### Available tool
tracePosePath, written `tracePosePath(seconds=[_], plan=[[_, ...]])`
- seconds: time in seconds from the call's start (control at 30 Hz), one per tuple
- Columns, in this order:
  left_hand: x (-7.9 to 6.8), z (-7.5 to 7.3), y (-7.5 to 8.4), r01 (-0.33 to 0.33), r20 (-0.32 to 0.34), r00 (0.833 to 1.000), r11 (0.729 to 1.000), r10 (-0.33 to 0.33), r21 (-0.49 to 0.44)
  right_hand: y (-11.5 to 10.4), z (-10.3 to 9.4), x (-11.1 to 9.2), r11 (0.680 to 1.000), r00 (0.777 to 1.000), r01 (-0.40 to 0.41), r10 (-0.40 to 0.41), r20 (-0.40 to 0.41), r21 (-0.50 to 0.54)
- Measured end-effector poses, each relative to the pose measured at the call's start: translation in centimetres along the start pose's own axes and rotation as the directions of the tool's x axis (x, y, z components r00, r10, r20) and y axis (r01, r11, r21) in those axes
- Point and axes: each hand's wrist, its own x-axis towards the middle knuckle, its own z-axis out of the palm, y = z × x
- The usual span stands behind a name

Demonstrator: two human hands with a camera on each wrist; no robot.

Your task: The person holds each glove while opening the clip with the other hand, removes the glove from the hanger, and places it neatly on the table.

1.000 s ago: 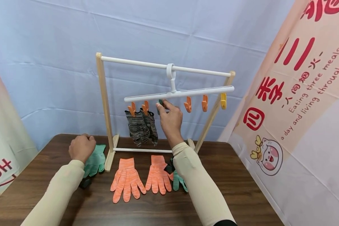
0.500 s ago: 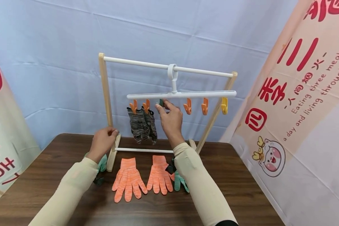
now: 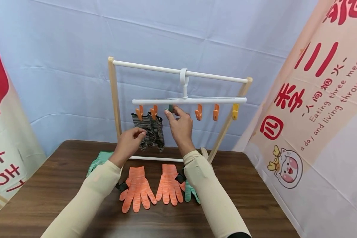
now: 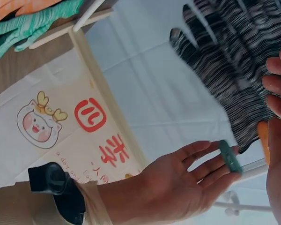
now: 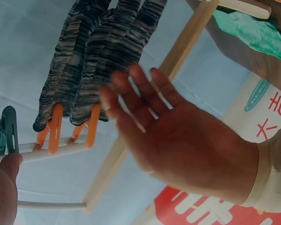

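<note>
My right hand point(image 3: 181, 127) pinches a dark green clothespin point(image 4: 230, 157) between thumb and fingers, just under the bar of the white hanger point(image 3: 160, 101). Left of it hangs a pair of black-and-grey striped gloves point(image 3: 158, 132), fingers down, held by two orange clothespins point(image 5: 56, 129). My left hand point(image 3: 128, 143) is raised in front of these gloves in the head view. Seen from the right wrist, that left hand point(image 5: 178, 140) has loosely extended fingers and holds nothing. Whether its fingertips touch the gloves, I cannot tell.
The hanger hooks on a rack point(image 3: 145, 66) with wooden posts. Two orange clothespins point(image 3: 198, 112) and a yellow clothespin point(image 3: 235, 112) hang at its right. On the brown table point(image 3: 232, 185) lie orange gloves point(image 3: 137, 188) and green gloves point(image 3: 99, 162), partly hidden by the arms.
My left hand has risen from the green glove at the left and moved right to the hanging striped gloves. The hanger's bar has levelled. My right hand keeps its pinch on the green clothespin.
</note>
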Motion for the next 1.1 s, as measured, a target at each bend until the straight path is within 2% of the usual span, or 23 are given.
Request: tracePosePath(seconds=[0.13,0.3,0.9,1.1], plan=[[0.0,0.5,1.0,-0.04,-0.01,0.999,0.999,0.04,-0.033,0.0,0.0,0.0,1.0,1.0,0.005,-0.005,0.008,0.007],[0.2,0.9,1.3,-0.057,-0.017,0.998,0.998,0.057,-0.011,0.2,0.1,0.0,1.0,1.0,-0.005,0.004,0.023,0.024],[0.2,0.9,1.7,-0.025,-0.014,1.0,1.0,0.025,-0.003,1.1,0.4,-0.5,1.0,0.998,-0.013,0.013,0.062,0.0],[0.1,1.0,1.6,-0.01,-0.007,1.0,1.0,0.01,-0.002,1.8,0.8,-1.2,0.997,0.993,-0.059,0.064,0.097,-0.054]])
